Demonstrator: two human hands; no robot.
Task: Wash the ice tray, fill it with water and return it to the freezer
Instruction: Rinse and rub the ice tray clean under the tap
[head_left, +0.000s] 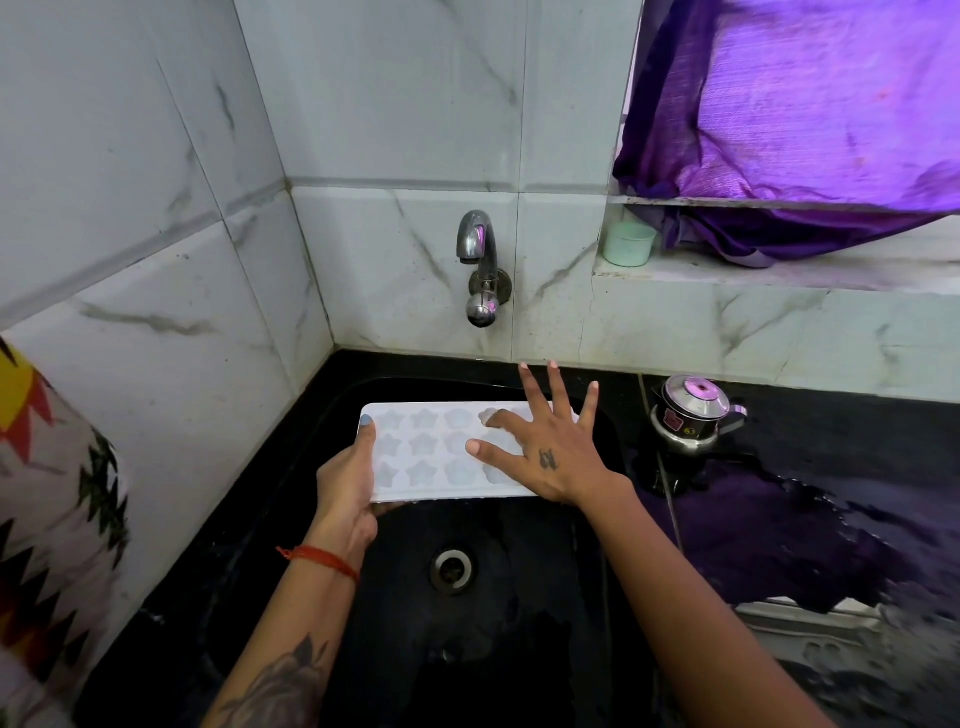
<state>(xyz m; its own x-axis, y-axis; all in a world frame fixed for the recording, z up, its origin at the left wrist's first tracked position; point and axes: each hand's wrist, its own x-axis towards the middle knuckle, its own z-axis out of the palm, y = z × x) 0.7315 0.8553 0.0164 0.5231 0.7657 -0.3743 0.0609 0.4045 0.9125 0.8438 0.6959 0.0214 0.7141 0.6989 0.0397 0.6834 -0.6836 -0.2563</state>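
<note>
Patterned cloth: white with yellow, red and dark zigzags, at the far left edge, well to the left of the left hand.

Left hand: gripped the left short end of the ice tray, thumb curled over the top rim, fingers hidden beneath. A red thread band circled the wrist; a dark tattoo showed on the forearm.

Ice tray: white, flat, rectangular, with rounded corners. Three rows of shallow moulds in star and flower shapes, tinted pale blue. Held roughly level between the two hands, above the sink and below the tap. Whether the moulds held water could not be told.

Sink: black basin, wet, with a round metal drain below the tray, between the two forearms.

Tap: chrome, fixed to the marble-veined wall tile beyond the hands, spout curved down. No stream visible.

Right hand: lay flat on the right part of the tray, fingers straight and spread wide, thumb and forefinger pressed on the moulds, nothing grasped. A small tattoo marked its back.

Green cup: on a ledge beyond and to the right of the right hand, beside purple cloth.

Steel pot: small, lidded, on the black wet tabletop just right of the right hand.
</note>
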